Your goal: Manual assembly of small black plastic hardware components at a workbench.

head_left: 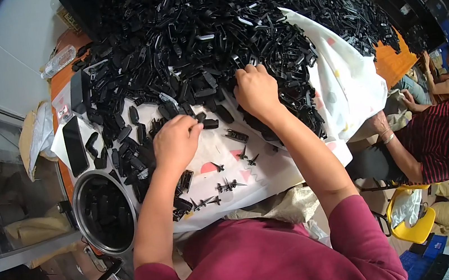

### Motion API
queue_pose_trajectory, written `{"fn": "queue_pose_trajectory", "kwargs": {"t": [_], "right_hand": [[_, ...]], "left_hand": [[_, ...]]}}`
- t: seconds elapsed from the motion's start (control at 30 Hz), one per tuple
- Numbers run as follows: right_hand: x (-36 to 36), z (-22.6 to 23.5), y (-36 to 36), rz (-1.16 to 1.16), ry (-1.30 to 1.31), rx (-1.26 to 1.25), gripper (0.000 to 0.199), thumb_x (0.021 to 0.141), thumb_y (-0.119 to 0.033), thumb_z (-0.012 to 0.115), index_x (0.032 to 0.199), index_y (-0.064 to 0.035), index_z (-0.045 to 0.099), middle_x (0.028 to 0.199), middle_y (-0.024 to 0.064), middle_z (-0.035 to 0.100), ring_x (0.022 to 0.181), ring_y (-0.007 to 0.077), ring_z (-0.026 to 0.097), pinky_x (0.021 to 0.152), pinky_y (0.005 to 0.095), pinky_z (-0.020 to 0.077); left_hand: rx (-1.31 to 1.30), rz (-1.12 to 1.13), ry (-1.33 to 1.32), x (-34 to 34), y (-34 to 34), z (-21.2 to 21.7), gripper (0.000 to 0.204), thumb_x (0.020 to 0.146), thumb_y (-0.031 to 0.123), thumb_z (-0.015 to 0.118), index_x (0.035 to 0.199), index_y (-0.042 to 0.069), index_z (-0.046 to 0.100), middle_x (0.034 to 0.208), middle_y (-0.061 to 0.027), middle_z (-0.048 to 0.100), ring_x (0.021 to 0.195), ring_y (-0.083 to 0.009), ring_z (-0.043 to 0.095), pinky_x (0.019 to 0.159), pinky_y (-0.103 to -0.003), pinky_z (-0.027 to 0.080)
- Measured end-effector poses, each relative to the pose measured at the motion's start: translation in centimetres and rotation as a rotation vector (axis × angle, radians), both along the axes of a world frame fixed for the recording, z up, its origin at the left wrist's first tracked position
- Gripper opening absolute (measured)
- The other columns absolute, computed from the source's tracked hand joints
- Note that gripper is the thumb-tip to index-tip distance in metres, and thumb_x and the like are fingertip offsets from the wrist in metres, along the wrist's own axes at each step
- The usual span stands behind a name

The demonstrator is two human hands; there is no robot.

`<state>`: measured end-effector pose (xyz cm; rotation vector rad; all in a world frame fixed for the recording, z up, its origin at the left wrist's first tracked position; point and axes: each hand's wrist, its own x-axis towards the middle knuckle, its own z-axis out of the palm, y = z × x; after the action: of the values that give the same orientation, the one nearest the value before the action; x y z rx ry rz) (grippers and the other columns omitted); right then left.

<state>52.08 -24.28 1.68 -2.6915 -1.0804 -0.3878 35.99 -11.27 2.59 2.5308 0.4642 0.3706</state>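
At the desk's (396,63) left edge a round metal bowl (103,211) sits full of black plastic parts, and just above it a dark phone (74,145) lies flat on the white cloth (341,76). Your left hand (175,142) is curled shut, fingertips pinching a small black piece (209,123) at the near fringe of the pile. Below it, little black sprue bits (229,184) lie scattered on the cloth toward the desk's near edge. Your right hand (255,89) is dug knuckles-up into the big heap of black parts (205,35), fingers bent and buried; I cannot tell what it grips. At the right edge, another person's arm (392,143) rests beside the desk.
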Motion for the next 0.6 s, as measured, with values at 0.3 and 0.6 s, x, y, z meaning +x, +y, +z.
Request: {"fn": "queue_pose_trajectory", "kwargs": {"t": [0.3, 0.6], "right_hand": [[-3.8, 2.4, -0.5, 0.074, 0.160, 0.451, 0.025, 0.071, -0.011, 0.059, 0.094, -0.0026, 0.055, 0.084, 0.0135, 0.060, 0.081, 0.0288, 0.057, 0.067, 0.0367, 0.0463], [-7.3, 2.6, -4.8, 0.100, 0.876, 0.754, 0.027, 0.082, -0.002, 0.056, 0.108, 0.0023, 0.053, 0.092, 0.0052, 0.058, 0.082, 0.0108, 0.055, 0.065, 0.0259, 0.0485]], "left_hand": [[0.340, -0.237, -0.096, 0.9, -0.9, -0.6, 0.016, 0.069, 0.020, 0.064, 0.081, 0.010, 0.059, 0.089, -0.0052, 0.056, 0.085, -0.0229, 0.056, 0.063, -0.033, 0.048], [-0.230, -0.181, -0.176, 2.0, -1.2, 0.0, 0.012, 0.076, 0.009, 0.061, 0.087, 0.006, 0.066, 0.082, -0.0028, 0.061, 0.070, -0.0149, 0.056, 0.062, -0.027, 0.047]]}}
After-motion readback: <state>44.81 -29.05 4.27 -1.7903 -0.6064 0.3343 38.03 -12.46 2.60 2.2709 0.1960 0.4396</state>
